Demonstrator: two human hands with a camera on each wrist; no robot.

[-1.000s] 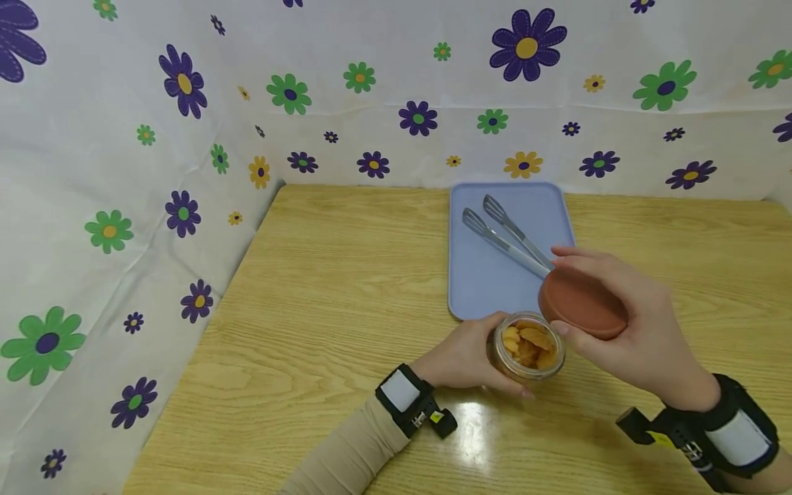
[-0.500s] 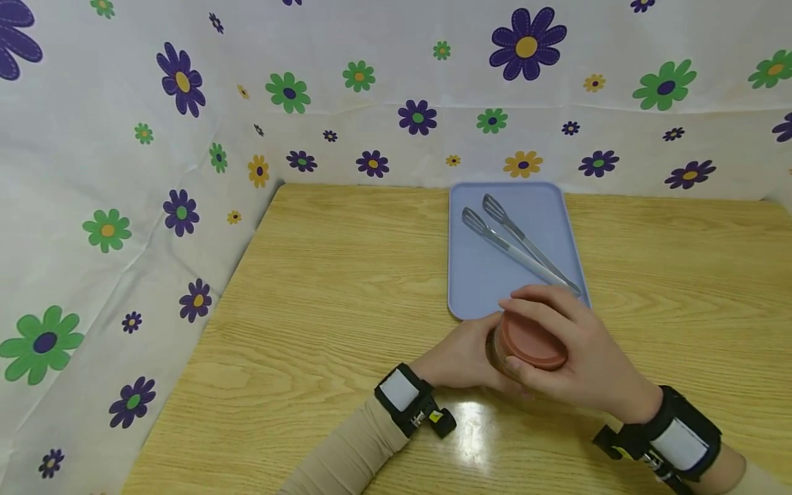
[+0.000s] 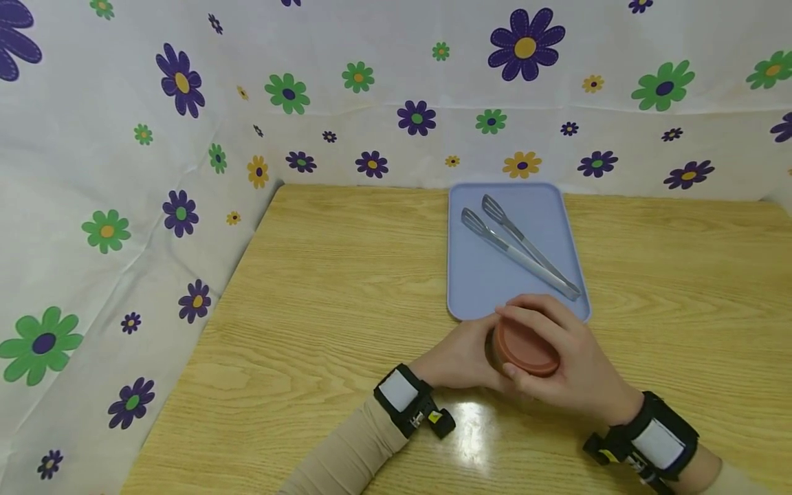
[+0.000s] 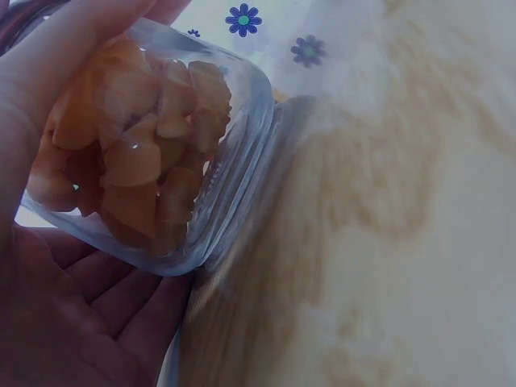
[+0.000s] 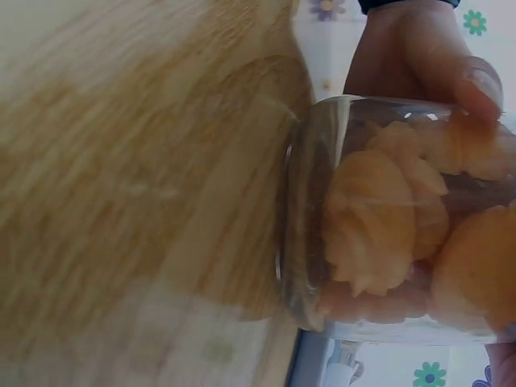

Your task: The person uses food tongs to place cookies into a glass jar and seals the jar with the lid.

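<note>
A clear glass jar (image 4: 254, 153) stands upright on the wooden table, filled with orange-yellow, wavy-edged snack pieces (image 5: 371, 226). My left hand (image 3: 464, 354) grips the jar around its side, thumb and fingers spread round the glass. Over the jar's mouth sits a reddish-brown round lid (image 3: 527, 347), which hides the top of the contents in the head view. My right hand (image 3: 578, 361) holds that lid by its edge, its thumb on the near side and the fingers over the far side.
Just behind the hands lies a blue rectangular tray (image 3: 476, 282), with a pair of metal tongs (image 3: 520, 251) resting on it. The wooden table (image 3: 309, 295) reaches back to a flower-patterned cloth (image 3: 383, 55), which also covers the left side.
My right hand has brought the lid left and down from beside the jar onto its mouth, covering the snack pieces. The left hand has kept its hold on the jar.
</note>
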